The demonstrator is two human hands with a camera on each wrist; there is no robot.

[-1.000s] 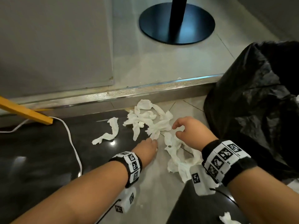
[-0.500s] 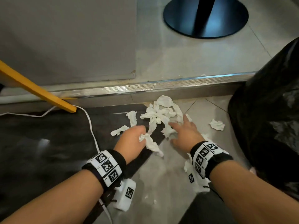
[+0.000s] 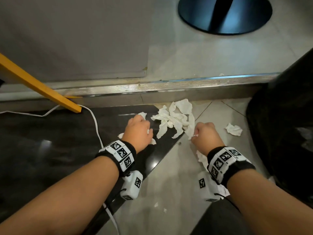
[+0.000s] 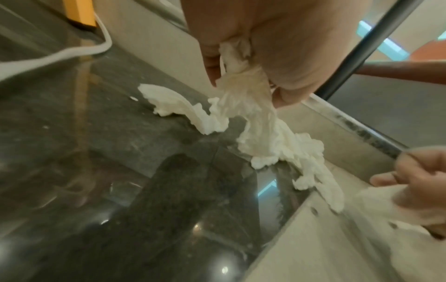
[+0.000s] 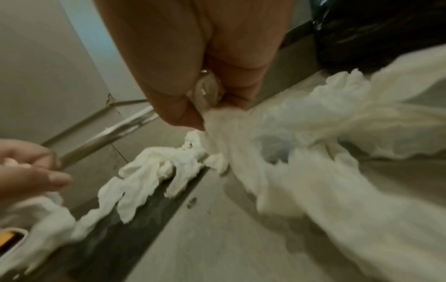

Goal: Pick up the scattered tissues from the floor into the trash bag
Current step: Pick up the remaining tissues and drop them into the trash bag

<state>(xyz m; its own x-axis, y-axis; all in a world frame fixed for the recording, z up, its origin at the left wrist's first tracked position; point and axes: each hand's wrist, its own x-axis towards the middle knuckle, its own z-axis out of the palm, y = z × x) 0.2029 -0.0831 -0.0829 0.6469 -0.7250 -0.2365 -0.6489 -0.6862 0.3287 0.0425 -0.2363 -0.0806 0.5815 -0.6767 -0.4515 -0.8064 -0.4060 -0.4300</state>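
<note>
A heap of white crumpled tissues (image 3: 174,117) lies on the floor by the metal step. My left hand (image 3: 138,131) is curled round a bunch of tissue (image 4: 237,84) that hangs down from its fist to the floor. My right hand (image 3: 205,135) grips another long wad of tissue (image 5: 277,145) that trails under the wrist. One small crumpled tissue (image 3: 234,129) lies alone to the right, near the black trash bag (image 3: 281,126). The bag's opening is out of view.
A white cable (image 3: 96,122) runs across the dark glossy floor tile at the left, beside a yellow bar (image 3: 39,85). A metal step edge (image 3: 169,85) crosses behind the tissues. A black round stand base (image 3: 225,16) sits beyond it. Small tissue scraps (image 3: 160,206) lie between my forearms.
The right hand went from flat on the pile to a fist gripping tissue. The left hand shifted slightly forward, still holding its bunch. The tissue strip at the left has been gathered up.
</note>
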